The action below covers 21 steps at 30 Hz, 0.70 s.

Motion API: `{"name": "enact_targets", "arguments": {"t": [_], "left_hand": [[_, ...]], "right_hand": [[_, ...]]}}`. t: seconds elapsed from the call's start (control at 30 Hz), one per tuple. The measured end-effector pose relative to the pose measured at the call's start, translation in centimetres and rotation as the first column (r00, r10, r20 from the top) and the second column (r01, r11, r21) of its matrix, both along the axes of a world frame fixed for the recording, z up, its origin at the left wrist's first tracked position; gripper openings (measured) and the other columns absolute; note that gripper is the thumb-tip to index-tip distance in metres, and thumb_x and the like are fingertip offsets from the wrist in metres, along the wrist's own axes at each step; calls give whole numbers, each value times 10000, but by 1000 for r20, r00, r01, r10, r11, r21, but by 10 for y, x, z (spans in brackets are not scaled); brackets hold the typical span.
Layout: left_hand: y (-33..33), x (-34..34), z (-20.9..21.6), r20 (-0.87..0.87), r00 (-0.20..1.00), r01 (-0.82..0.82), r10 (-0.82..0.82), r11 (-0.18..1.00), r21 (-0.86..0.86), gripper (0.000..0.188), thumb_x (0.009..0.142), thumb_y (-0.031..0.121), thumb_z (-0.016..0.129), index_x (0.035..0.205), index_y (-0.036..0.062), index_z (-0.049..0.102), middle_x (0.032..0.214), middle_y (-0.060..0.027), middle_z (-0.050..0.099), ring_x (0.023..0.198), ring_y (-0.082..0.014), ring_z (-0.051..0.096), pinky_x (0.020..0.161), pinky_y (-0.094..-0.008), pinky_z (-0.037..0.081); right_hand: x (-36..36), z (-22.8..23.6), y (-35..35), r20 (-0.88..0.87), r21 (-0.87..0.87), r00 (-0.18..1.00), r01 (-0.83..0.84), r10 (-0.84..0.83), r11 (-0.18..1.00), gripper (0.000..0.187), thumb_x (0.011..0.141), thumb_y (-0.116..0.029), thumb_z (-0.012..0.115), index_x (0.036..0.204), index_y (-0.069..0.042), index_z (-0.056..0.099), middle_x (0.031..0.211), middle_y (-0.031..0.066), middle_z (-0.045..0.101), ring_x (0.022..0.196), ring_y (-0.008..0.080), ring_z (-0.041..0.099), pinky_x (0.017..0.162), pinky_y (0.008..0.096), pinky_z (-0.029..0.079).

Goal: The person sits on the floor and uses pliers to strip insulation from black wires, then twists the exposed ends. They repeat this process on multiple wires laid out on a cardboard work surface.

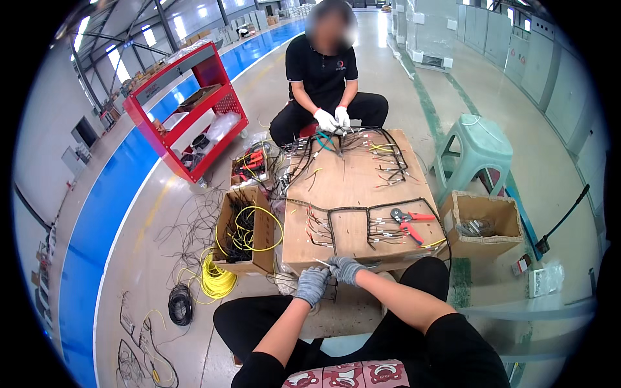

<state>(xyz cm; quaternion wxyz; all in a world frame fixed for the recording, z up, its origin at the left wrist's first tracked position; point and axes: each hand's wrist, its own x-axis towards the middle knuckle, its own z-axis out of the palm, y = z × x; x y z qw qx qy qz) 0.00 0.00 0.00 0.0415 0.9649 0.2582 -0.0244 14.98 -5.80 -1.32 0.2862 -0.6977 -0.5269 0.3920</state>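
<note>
My left hand [312,286], in a grey knit glove, is closed at the near edge of the wooden worktop [310,236]. Just right of it and slightly higher, my right hand [346,269], gloved alike, has its fingers closed too. A thin pale tip [321,262] shows between the hands; what each grips is too small to make out. Beyond them lies a black wire harness [349,208] with several branches ending in thin labelled wires. Crimping pliers [409,223] with red handles rest on its right side.
Across the worktop a co-worker [323,71] in white gloves handles another harness [394,145], near teal-handled pliers [325,140]. Cardboard boxes [262,226] stand left and right; yellow cable [217,278] lies coiled on the floor. A green stool [475,152] and red cart [184,110] stand farther off.
</note>
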Motion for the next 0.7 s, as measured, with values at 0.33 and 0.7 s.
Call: {"name": "enact_targets", "arguments": {"t": [0.33, 0.7], "left_hand": [[33, -26, 23, -67, 993, 98, -98, 995, 12, 251, 872, 337, 488, 942, 127, 608, 900, -94, 611, 888, -262, 580, 772, -391, 450], [45, -56, 41, -86, 991, 94, -103, 989, -110, 196, 898, 287, 467, 931, 136, 588, 866, -136, 599, 812, -314, 600, 674, -421, 484]], "right_hand": [[3, 1, 10, 132, -3, 971, -200, 199, 980, 266, 793, -145, 513, 1030, -57, 595, 935, 181, 639, 846, 336, 604, 767, 379, 475], [8, 15, 11, 205, -88, 943, -250, 263, 964, 289, 818, -245, 504, 1005, -61, 625, 954, 176, 640, 890, 329, 610, 805, 390, 473]]}}
